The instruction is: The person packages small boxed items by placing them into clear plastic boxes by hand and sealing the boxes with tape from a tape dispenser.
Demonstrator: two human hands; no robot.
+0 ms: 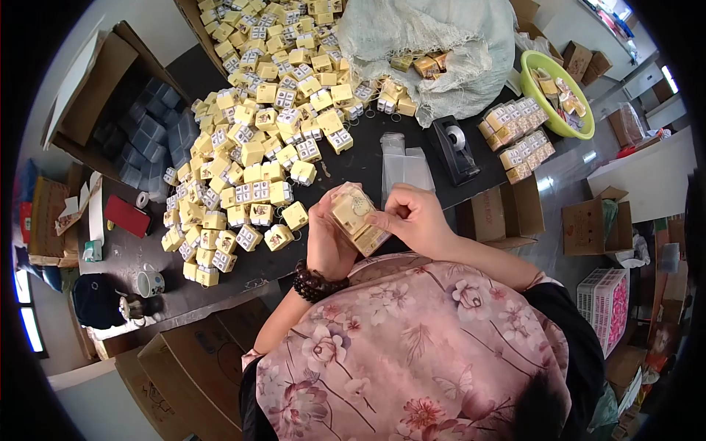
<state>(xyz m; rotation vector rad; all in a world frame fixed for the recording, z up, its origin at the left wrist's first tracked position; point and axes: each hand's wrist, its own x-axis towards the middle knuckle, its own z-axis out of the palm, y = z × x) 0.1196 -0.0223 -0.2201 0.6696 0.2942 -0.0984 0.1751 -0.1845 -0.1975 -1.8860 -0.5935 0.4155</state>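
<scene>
My left hand [329, 239], with a dark bead bracelet at the wrist, is wrapped around a small yellow printed box [353, 209] held tilted above the table's near edge. The fingers of my right hand [416, 219] are curled, and its thumb presses on the box's upper face. Whether a second piece sits under the box I cannot tell. Just beyond my hands, clear plastic sleeves [408, 167] lie flat on the black table. To the left spreads a big heap of small yellow blocks [254, 173], with white printed sides and some cord loops.
A black tape dispenser [454, 151] stands right of the sleeves, near stacked rows of packed blocks [518, 128]. Behind are a white woven sack [434, 44] and a green basin [588, 132]. At left are a carton of clear plastic cases [147, 132] and a mug [150, 283].
</scene>
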